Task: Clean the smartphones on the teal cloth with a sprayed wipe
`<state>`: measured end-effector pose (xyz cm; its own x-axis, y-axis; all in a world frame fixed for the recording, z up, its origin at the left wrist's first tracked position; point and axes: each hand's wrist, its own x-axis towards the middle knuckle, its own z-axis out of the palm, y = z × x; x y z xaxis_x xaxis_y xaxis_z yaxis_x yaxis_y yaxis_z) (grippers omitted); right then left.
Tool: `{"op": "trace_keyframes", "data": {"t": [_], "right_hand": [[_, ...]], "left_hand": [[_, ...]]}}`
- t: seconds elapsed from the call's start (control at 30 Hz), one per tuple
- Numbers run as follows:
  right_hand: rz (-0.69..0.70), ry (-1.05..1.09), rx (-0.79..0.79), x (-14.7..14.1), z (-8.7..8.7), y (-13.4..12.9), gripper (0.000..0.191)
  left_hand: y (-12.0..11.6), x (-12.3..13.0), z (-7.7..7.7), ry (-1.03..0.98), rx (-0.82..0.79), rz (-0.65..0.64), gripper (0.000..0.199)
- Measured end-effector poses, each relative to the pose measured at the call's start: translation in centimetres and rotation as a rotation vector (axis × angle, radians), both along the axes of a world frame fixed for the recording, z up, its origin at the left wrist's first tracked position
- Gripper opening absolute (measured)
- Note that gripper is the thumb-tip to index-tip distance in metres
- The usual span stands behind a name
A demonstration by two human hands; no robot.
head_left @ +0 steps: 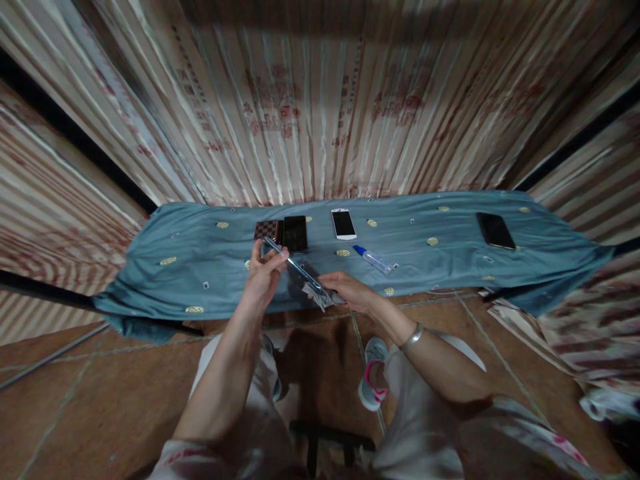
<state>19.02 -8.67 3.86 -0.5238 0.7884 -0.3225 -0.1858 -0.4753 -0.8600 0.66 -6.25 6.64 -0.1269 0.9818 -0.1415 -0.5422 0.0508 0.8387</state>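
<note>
Above the near edge of the table (155, 287): left hand (263, 279) grips slim phone (299, 269) by one end; right hand (350, 291) pinches crumpled grey cloth (324, 301) at the other. Firm hold, light pressure advisable.

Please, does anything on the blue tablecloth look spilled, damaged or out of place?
I see no spill or damage. Only the clear bottle looks slightly odd: it lies on its side near the white phone, not upright.

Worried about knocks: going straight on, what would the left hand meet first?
Beyond the slim device it holds, the left hand might meet the checkered item or neighboring black device; depth is unclear.
</note>
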Motion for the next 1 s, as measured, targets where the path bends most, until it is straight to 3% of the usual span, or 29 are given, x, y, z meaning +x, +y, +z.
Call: {"op": "trace_keyframes", "data": {"t": [0.1, 0.33, 0.8, 0.93, 1.0], "right_hand": [[-0.049, 0.045, -0.082, -0.3, -0.4, -0.2, 0.015], [-0.202, 0.113, -0.284, -1.8, -1.4, -0.2, 0.029], [-0.175, 0.087, -0.226, -2.1, -2.3, -0.2, 0.018], [-0.178, 0.077, -0.203, -2.1, -1.7, -0.2, 0.018], [-0.174, 0.072, -0.166, -2.1, -1.3, -0.3, 0.017]], "left_hand": [[0.0, 0.2, -0.2, 0.03, 0.054, 0.054, 0.089], [-0.2, 1.1, -0.5, 0.232, 0.214, 0.13, 0.105], [-1.2, 1.4, -0.4, 0.543, 0.338, 0.109, 0.114], [-0.7, 1.4, -0.5, 0.511, 0.325, 0.132, 0.115], [-0.4, 1.4, -0.5, 0.4, 0.236, 0.099, 0.11]]}}
